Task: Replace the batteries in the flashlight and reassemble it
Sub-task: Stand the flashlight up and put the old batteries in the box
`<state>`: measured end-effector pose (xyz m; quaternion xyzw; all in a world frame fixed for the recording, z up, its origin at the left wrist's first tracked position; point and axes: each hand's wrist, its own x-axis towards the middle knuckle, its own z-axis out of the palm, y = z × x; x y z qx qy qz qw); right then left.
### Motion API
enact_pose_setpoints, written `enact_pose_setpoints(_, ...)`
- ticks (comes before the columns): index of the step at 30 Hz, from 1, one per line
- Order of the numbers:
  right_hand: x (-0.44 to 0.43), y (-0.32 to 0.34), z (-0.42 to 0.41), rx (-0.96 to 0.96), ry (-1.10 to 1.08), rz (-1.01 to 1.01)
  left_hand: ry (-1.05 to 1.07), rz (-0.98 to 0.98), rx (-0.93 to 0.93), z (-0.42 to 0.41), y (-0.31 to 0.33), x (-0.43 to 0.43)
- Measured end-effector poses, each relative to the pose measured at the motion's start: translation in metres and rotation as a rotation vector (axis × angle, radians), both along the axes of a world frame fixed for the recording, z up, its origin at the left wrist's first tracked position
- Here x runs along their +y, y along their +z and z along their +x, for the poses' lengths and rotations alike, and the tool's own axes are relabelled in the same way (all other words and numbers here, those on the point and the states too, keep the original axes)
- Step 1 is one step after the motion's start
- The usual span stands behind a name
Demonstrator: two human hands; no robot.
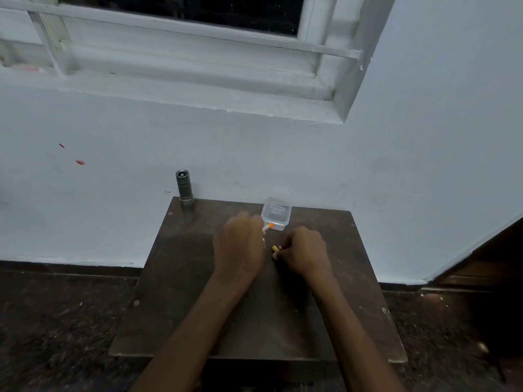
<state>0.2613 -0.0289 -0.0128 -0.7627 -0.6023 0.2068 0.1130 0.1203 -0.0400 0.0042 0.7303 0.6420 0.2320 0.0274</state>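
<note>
Both hands closed: left hand [240, 244] on orange-tipped battery [267, 228], right hand [305, 249] on yellow-tipped battery [275, 248].

Both hands fwd over table, left hand [240, 244] curled, right hand [307, 251] fisted, forearms bare

Dark wooden worktop [181, 278] against a pale wall, under a window. Flashlight [184, 185] upright at the far left corner, well apart from both hands. Clear plastic box [276, 213] at the far edge, right of centre. Left hand [240, 246] just beside the box, closed on a white battery [267, 228] with an orange end. Right hand [307, 251] near it, pinching a battery with a yellow tip [275, 248]. Slightly blurred.
</note>
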Motion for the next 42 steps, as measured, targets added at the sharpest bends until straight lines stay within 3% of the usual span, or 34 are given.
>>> enact_pose_setpoints(3,-0.002,0.002,-0.001,-0.023,0.035,-0.002,-0.014,0.112,0.104,0.004,0.01,0.034)
enact_pose_setpoints(6,-0.004,0.005,0.002,-0.039,0.063,0.006,-0.055,-0.116,0.229,0.018,0.022,0.068)
enact_pose_setpoints(10,-0.002,0.009,0.004,-0.027,0.117,-0.03,-0.071,-0.183,0.403,0.032,0.019,0.095)
enact_pose_setpoints(14,0.002,0.011,0.006,-0.014,0.148,-0.063,-0.071,-0.264,0.413,0.038,0.01,0.106)
enact_pose_setpoints(20,0.006,0.01,0.009,-0.019,0.172,-0.071,-0.08,-0.295,0.313,0.038,-0.003,0.111)
enact_pose_setpoints(26,0.001,0.02,0.006,-0.175,0.241,-0.012,-0.037,-0.28,-0.11,0.025,-0.004,0.105)
enact_pose_setpoints(33,0.045,0.058,0.011,-0.084,0.246,0.23,0.06,-0.297,-0.362,0.015,-0.011,0.091)
enact_pose_setpoints(42,0.094,0.041,-0.006,-0.322,0.482,0.061,0.088,-0.331,-0.501,0.012,-0.015,0.084)
